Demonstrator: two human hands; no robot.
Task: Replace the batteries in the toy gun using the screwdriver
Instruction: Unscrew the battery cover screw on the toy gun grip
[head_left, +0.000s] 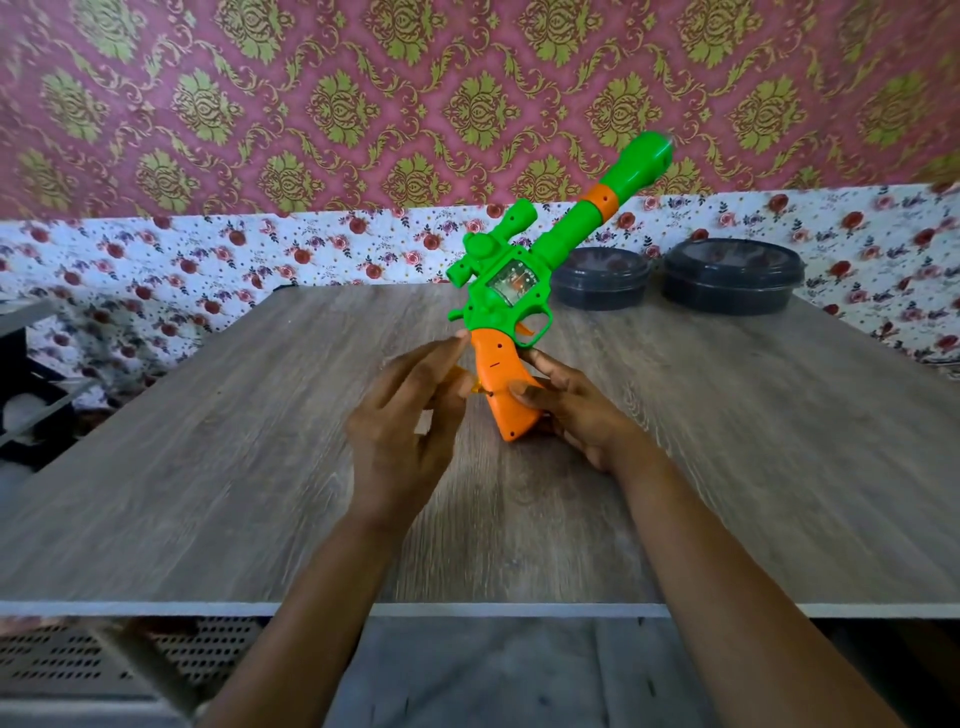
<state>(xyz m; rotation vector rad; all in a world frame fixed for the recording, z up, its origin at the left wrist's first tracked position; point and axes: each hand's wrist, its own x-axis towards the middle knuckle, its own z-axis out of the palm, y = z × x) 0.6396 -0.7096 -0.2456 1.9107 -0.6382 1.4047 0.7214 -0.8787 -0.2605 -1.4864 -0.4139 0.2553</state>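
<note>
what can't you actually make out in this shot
Head view:
- screwdriver: only a yellow sliver shows behind the left hand; its tip is too small.
- batteries: none visible; right hand covers part of the toy gun grip.
- dark containers: contents hidden by lids.
- muzzle: blurred.

Only the person's arms show up here, so there's not a lot to go on. The left hand (400, 415) and right hand (571, 410) are both bare, with long, slim fingers. The left forearm (311, 597) and right forearm (727, 597) are bare too, right down to the bottom edge of the shot, and both look pretty lean. The nails seem cut short, but it's too soft to tell more.
</note>
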